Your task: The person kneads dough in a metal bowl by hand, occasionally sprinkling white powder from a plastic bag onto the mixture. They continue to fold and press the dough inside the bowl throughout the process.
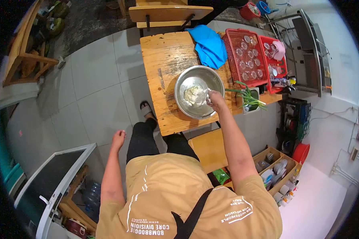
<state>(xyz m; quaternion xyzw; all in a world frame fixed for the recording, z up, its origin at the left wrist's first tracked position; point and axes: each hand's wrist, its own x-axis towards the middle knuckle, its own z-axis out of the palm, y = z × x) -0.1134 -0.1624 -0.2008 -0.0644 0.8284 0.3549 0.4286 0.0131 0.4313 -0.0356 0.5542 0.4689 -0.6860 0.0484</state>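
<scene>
A large steel bowl [181, 101] stands on the wooden table [159, 75], with a pale, lumpy mixture [194, 95] at its bottom. Over the bowl's right side reaches my right hand [215, 100], its fingers curled together and coated with something whitish. Whether it holds anything is too small to make out. My left hand [119, 139] hangs beside my body, away from the table, with its fingers partly bent and too small to read clearly.
Behind the bowl lies a blue cloth or bag [209, 46]. Red baskets [243, 36] with glasses stand at the back right. Green onions [249, 97] lie over a metal container [251, 108]. A stool [208, 149] is near the table's front edge.
</scene>
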